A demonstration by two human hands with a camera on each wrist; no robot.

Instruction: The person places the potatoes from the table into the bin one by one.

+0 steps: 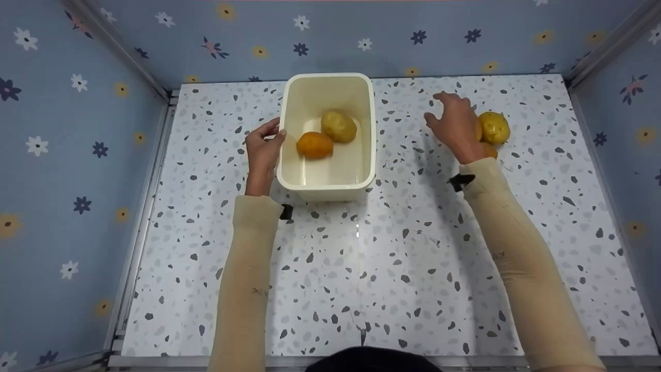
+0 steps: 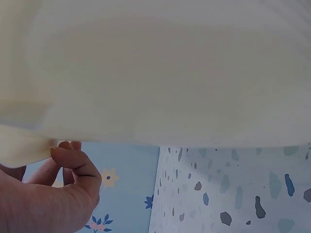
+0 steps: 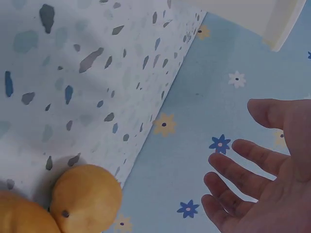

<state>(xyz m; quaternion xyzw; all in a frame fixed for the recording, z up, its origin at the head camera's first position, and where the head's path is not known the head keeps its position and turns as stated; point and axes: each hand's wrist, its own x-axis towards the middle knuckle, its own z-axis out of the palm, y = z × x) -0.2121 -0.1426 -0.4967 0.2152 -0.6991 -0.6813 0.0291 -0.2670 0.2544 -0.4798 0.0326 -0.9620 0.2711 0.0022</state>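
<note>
Fingers of left hand pinch cream bin by its rim, apparently, upper centre of frame. Right hand, fingers spread, near yellow produce, upper right.

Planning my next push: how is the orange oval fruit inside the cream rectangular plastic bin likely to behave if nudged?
The orange oval fruit would probably roll, being rounded. It may bump the rounded yellow item close beside it. The cream plastic bin, with its raised walls, should likely contain it.
</note>
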